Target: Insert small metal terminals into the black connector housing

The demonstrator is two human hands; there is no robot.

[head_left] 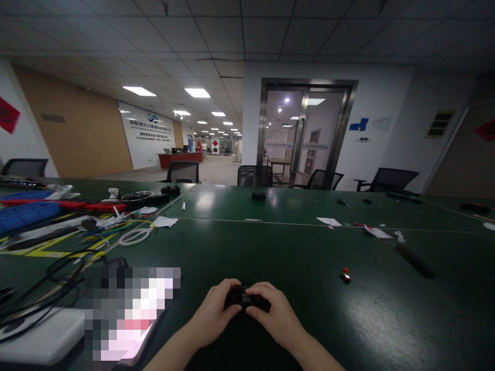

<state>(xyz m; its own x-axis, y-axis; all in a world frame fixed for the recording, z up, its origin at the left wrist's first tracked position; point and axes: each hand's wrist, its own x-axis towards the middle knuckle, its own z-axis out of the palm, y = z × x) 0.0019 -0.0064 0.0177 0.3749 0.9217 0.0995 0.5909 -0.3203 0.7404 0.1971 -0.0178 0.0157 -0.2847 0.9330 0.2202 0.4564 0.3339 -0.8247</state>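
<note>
Head view shows a small black object [245, 298] directly between the fingers, its long axis running side to side, the left hand [217, 310] pinching one end and the right hand [276, 314] the other, neither nearer; whether it is one piece or two, I cannot tell. Around them spreads a dark green table [294, 252], cables [64, 273] at left, a red-and-silver item [346, 276] at right, mesh chairs [255, 175] and glass doors [327, 134] beyond

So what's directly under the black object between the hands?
I can't see: the black object itself, with the left hand and right hand around its ends, covers that spot. Green tabletop shows just beyond, but contact beneath is hidden.
</note>
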